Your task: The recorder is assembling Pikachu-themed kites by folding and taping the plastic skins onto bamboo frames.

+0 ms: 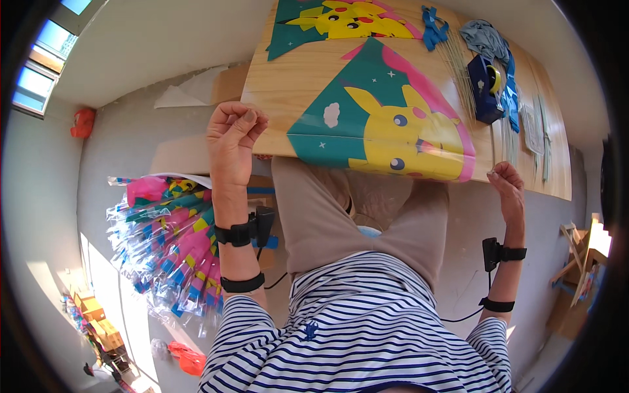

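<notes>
A kite-shaped plastic sheet [334, 131], green and pink with a yellow cartoon character, lies on the wooden table [275, 98] in front of me. Its lower edge runs along the table's near edge, above my lap. My left hand [230, 134] is raised left of the sheet, thumb and fingers pinched together. Beyond the sheet's right corner, by the near edge, my right hand [508, 180] is also closed in a pinch. Whatever either pinch holds is too small to make out. Another matching sheet [318, 23] lies farther back.
On the table's right are thin sticks [458, 69], a dark blue tape dispenser [481, 98], grey cloth [483, 38], a blue ribbon [434, 31] and a clear packet [531, 128]. Several plastic-wrapped, colourful bundles [173, 236] lie at lower left, near a red bag [188, 359].
</notes>
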{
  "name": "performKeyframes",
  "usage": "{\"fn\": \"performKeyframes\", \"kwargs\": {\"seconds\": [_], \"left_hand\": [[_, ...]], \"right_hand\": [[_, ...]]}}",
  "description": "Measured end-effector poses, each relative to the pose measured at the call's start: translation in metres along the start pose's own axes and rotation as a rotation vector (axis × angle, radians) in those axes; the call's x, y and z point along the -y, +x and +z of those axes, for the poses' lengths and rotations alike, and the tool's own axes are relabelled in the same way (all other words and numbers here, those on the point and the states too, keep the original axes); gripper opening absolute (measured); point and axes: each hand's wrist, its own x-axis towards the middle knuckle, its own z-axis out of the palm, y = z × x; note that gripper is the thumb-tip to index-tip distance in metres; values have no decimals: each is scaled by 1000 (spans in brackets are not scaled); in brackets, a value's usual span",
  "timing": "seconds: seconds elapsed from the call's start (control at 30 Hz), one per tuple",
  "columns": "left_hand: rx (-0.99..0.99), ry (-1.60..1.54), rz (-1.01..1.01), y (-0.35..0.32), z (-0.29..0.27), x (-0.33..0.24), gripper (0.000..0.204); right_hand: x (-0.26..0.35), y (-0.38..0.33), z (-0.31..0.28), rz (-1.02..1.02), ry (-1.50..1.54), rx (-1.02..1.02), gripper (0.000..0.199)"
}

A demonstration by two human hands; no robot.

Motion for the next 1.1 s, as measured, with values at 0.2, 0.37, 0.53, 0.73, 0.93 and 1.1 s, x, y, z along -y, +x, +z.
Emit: {"fn": "performKeyframes", "kwargs": {"seconds": [0.2,0.37,0.53,0.73,0.93,1.1], "left_hand": [[-152,86,-7,1,-2,6,11],[-68,106,-53,12,-40,29,14],[-195,336,-83,18,-50,53,15],[-329,454,-150,24,-70,86,13],[-343,498,-212,23,-78,103,12],[-361,504,-232,30,-57,106,11]], "right_hand": [[16,22,-2,20,101,57,10],[7,51,-3,-28,22,99,14],[4,69,19,28,-146,18,12],[-43,100,31,29,-296,77,8],[-51,108,43,-46,-542,24,9],[-66,115,29,-37,-523,14,7]]}}
